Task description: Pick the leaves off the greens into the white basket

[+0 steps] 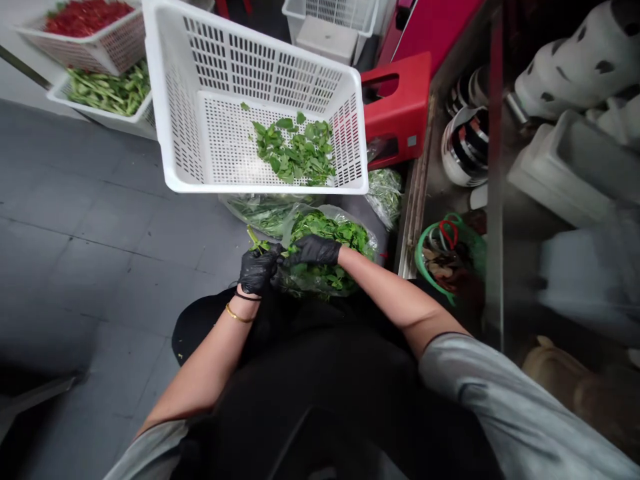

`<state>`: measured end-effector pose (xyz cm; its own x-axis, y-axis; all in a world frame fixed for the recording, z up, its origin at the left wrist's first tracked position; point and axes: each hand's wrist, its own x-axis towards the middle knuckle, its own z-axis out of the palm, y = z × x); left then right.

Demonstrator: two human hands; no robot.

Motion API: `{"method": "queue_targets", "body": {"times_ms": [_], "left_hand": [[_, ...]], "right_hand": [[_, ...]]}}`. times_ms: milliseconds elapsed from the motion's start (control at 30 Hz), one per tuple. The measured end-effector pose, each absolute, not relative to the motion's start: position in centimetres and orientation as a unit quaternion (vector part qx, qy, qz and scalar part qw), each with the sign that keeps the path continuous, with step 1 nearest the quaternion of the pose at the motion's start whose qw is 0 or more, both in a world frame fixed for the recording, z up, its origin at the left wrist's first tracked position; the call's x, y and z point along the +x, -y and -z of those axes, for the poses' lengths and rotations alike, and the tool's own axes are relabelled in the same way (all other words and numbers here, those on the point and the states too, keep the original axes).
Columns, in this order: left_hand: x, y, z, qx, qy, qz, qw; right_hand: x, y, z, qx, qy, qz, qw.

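My left hand (257,270), in a black glove, is closed round a green leafy stem (255,239) whose cut end points up and left. Close beside it, my right hand (314,251), gloved in black too, is closed at the fingertips by the leaves of the same greens. Under and behind my right hand lies an open clear plastic bag (373,241) full of leafy greens (333,230). Beyond both hands a white plastic basket (187,160) stands tilted towards me, with a loose pile of picked leaves (295,152) in its right half.
A red plastic stool (400,107) stands behind the basket. At the far left, a basket of red chillies (87,17) sits above a tray of green stalks (107,90). On the right are a metal shelf post (495,200), a green bucket (425,257) and white containers (560,167).
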<state>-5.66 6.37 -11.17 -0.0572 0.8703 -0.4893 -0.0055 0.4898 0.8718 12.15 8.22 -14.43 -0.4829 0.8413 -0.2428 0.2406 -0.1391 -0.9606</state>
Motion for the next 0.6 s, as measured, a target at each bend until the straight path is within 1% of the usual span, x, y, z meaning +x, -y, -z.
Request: {"method": "queue_targets", "body": {"times_ms": [33, 67, 167, 300, 433, 467, 600], "left_hand": [[-5.6, -6.5, 11.3, 0.340, -0.623, -0.374, 0.597], [-5.5, -6.6, 11.4, 0.331, -0.620, -0.381, 0.600], [-5.5, -6.7, 11.9, 0.312, -0.611, -0.391, 0.613], [-5.8, -6.7, 12.7, 0.318, -0.608, -0.387, 0.616], [-5.9, -6.1, 13.0, 0.388, -0.627, -0.394, 0.548], [-5.8, -5.9, 12.9, 0.410, -0.631, -0.396, 0.526], [-5.1, -5.7, 11.5, 0.480, -0.630, -0.420, 0.443]], "right_hand": [[12.1, -8.0, 14.6, -0.435, 0.620, -0.614, 0.220], [12.2, -7.8, 14.7, -0.436, 0.624, -0.612, 0.213], [12.5, -7.1, 15.0, -0.460, 0.614, -0.597, 0.234], [12.8, -6.5, 14.9, -0.454, 0.644, -0.585, 0.192], [12.5, -7.3, 14.6, -0.498, 0.720, -0.462, 0.142], [12.2, -7.7, 14.5, -0.512, 0.728, -0.433, 0.141], [10.6, -9.5, 14.6, -0.562, 0.710, -0.374, 0.201]]}}
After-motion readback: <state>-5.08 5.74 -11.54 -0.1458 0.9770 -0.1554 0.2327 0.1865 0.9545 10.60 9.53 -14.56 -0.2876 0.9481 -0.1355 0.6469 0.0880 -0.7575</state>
